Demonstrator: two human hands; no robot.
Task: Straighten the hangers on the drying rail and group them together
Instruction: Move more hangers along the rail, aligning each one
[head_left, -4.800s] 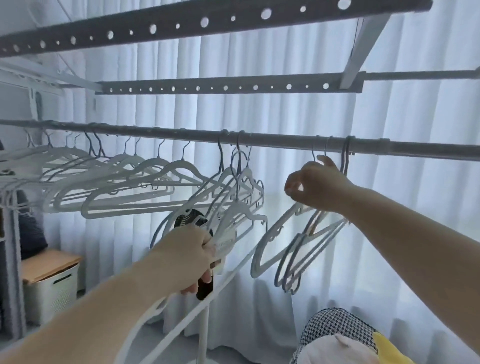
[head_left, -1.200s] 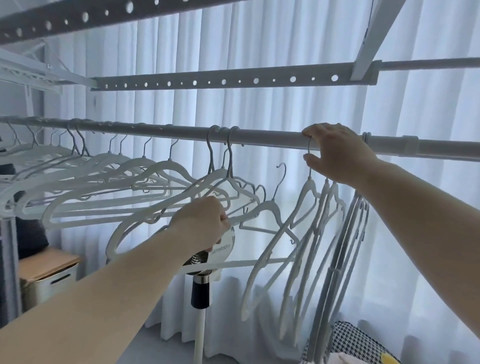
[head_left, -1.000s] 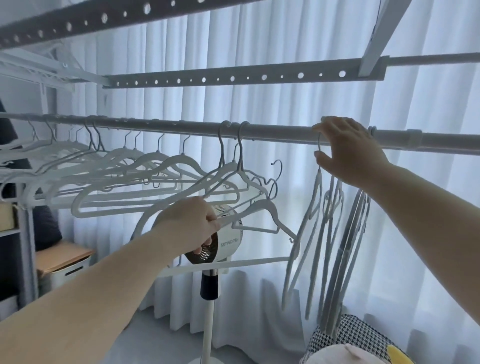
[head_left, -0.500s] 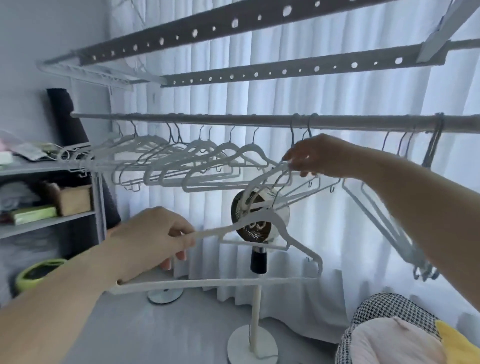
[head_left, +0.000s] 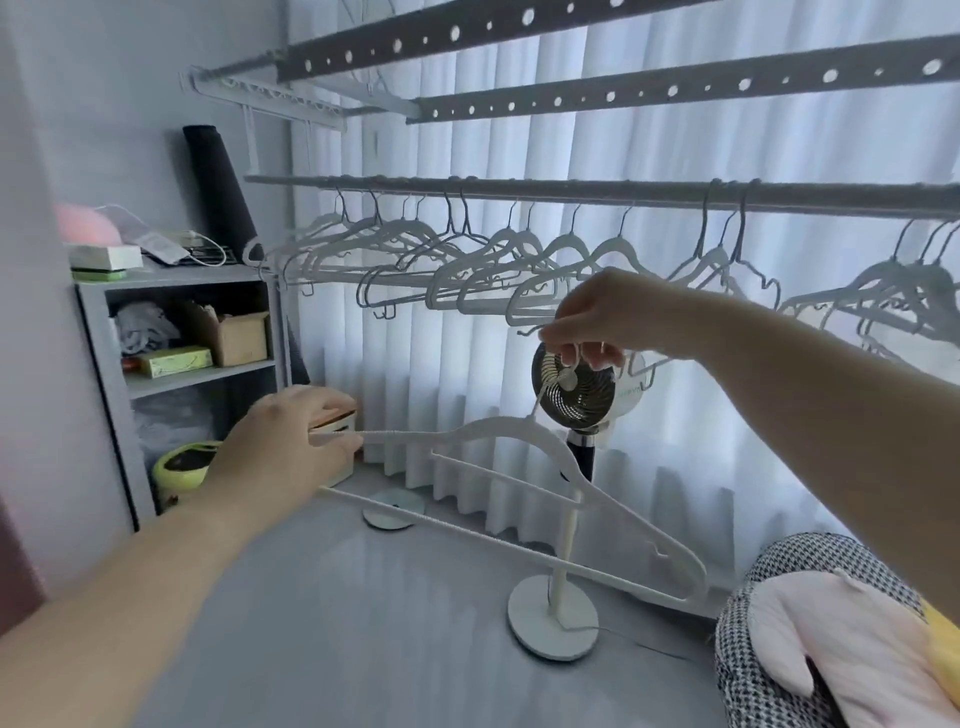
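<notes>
We're holding one slim white textured hanger (head_left: 498, 422) off and below the grey drying rail (head_left: 519, 187): right hand (head_left: 597, 317) pinching its hook, left hand (head_left: 283, 447) gripping the shoulder tip. Light, stiff and grippy, we'd judge, so the hook is the handle. The black-grilled standing fan (head_left: 574, 384) has a label too blurred to read.

Left hand (head_left: 280, 447) and right hand (head_left: 597, 317) hold a white hanger (head_left: 493, 420) below the rail (head_left: 519, 188).

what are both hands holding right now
left hand: gripping one shoulder end of the off-rail hanger
right hand: pinching the same hanger's hook
</notes>
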